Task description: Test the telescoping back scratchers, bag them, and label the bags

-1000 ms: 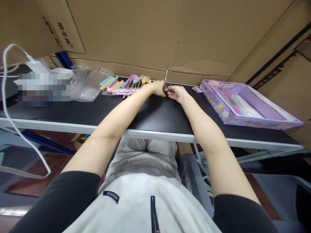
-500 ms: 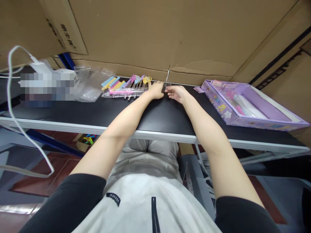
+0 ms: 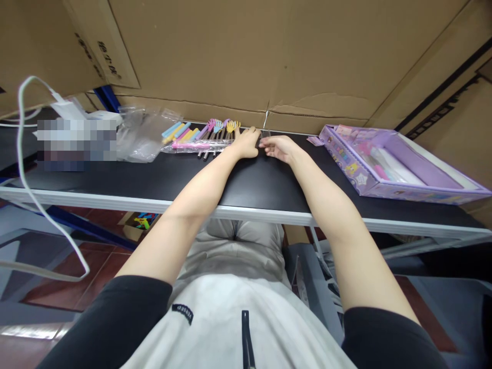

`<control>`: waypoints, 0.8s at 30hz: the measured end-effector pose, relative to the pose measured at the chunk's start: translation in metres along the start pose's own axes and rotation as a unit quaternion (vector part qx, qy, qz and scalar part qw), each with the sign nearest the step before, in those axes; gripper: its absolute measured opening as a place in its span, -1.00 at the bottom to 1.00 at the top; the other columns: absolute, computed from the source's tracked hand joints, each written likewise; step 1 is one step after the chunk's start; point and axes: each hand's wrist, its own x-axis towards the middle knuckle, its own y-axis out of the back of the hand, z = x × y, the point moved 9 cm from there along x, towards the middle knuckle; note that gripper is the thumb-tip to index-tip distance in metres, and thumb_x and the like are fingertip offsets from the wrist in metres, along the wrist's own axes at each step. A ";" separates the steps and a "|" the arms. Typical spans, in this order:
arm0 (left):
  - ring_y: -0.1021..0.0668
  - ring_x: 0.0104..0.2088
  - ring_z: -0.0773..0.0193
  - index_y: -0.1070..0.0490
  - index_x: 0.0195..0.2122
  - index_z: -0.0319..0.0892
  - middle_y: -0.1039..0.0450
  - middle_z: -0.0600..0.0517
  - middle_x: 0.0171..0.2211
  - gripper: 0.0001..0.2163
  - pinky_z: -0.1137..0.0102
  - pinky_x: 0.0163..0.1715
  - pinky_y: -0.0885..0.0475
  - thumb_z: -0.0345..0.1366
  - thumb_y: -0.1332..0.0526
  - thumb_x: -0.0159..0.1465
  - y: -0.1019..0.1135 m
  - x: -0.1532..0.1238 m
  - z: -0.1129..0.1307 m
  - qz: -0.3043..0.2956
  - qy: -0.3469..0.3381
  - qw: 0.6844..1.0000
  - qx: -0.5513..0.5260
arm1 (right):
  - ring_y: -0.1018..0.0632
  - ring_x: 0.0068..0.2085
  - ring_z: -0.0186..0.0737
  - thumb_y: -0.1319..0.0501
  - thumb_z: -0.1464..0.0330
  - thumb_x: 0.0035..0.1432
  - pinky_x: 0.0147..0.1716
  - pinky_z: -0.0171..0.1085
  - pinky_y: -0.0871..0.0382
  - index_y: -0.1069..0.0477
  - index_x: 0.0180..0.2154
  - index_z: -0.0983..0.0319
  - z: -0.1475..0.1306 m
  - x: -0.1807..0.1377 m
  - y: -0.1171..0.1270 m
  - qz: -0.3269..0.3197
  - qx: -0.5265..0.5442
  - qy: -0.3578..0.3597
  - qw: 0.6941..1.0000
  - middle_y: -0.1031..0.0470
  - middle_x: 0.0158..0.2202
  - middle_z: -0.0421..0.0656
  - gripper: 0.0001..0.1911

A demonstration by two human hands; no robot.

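Both my arms reach across the black table (image 3: 249, 187) to its far edge. My left hand (image 3: 246, 142) and my right hand (image 3: 279, 147) meet there, fingers pinched together over something small and dark that I cannot make out. Just left of my left hand lies a clear packet of pastel sticks with little hand-shaped tips (image 3: 203, 137), pink, blue and yellow. Beyond them lie loose clear plastic bags (image 3: 140, 134).
A purple toy gift box (image 3: 388, 166) lies open at the right. A white charger and cable (image 3: 57, 105) sit at the left, the cable hanging off the table. Cardboard walls (image 3: 246, 56) close off the back. A small box of colourful bits (image 3: 140, 221) sits on the floor.
My hands stay pinched together at the far edge, hardly moving. The view has shifted slightly to the right.
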 end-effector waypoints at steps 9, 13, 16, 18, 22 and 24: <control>-0.35 0.46 -0.23 -0.31 0.41 -0.38 -0.30 -0.42 0.42 -0.38 -0.17 0.51 -0.05 -0.51 -0.15 0.28 -0.001 -0.001 0.004 0.001 0.007 1.000 0.005 | -0.42 -0.56 -0.45 -0.17 0.71 0.28 -0.46 -0.41 -0.34 -0.49 -0.37 0.34 -0.002 -0.001 0.000 -0.004 0.002 0.005 1.000 -0.53 -0.54 -0.18 -0.74; -0.36 0.45 -0.21 -0.30 0.40 -0.41 -0.29 -0.44 0.42 -0.40 -0.13 0.48 -0.13 -0.54 -0.12 0.30 -0.001 -0.004 0.009 -0.006 0.008 1.000 0.021 | -0.36 -0.58 -0.48 -0.14 0.71 0.33 -0.48 -0.42 -0.29 -0.46 -0.42 0.34 -0.003 -0.002 -0.002 -0.008 0.003 0.007 1.000 -0.47 -0.58 -0.22 -0.69; -0.34 0.45 -0.20 -0.28 0.42 -0.39 -0.27 -0.42 0.45 -0.38 -0.15 0.48 -0.13 -0.56 -0.11 0.29 -0.002 -0.005 0.010 -0.014 0.010 1.000 0.026 | -0.31 -0.59 -0.50 -0.17 0.69 0.34 -0.49 -0.42 -0.25 -0.43 -0.45 0.34 -0.003 -0.002 -0.003 -0.008 -0.002 0.004 1.000 -0.42 -0.60 -0.24 -0.68; -0.31 0.47 -0.19 -0.24 0.44 -0.36 -0.23 -0.41 0.47 -0.34 -0.17 0.48 -0.12 -0.57 -0.12 0.27 -0.004 -0.006 0.010 -0.025 0.009 0.999 0.025 | -0.30 -0.59 -0.49 -0.20 0.69 0.34 -0.49 -0.42 -0.25 -0.40 -0.48 0.32 -0.002 -0.002 -0.003 -0.003 -0.006 0.003 1.000 -0.40 -0.60 -0.24 -0.66; -0.27 0.50 -0.18 -0.18 0.48 -0.43 -0.19 -0.44 0.49 -0.32 -0.13 0.47 -0.17 -0.58 -0.09 0.29 -0.006 -0.005 0.013 -0.048 -0.001 0.998 0.031 | -0.28 -0.58 -0.48 -0.18 0.70 0.36 -0.50 -0.42 -0.24 -0.32 -0.52 0.28 -0.001 -0.003 -0.003 0.005 -0.007 -0.003 1.000 -0.34 -0.63 -0.25 -0.59; -0.28 0.49 -0.18 -0.17 0.49 -0.44 -0.20 -0.44 0.49 -0.33 -0.12 0.46 -0.21 -0.58 -0.07 0.31 -0.006 -0.005 0.014 -0.047 -0.010 0.998 0.029 | -0.25 -0.59 -0.48 -0.15 0.71 0.37 -0.52 -0.43 -0.22 -0.30 -0.53 0.27 -0.001 -0.004 -0.003 0.008 -0.006 -0.010 1.000 -0.30 -0.65 -0.26 -0.57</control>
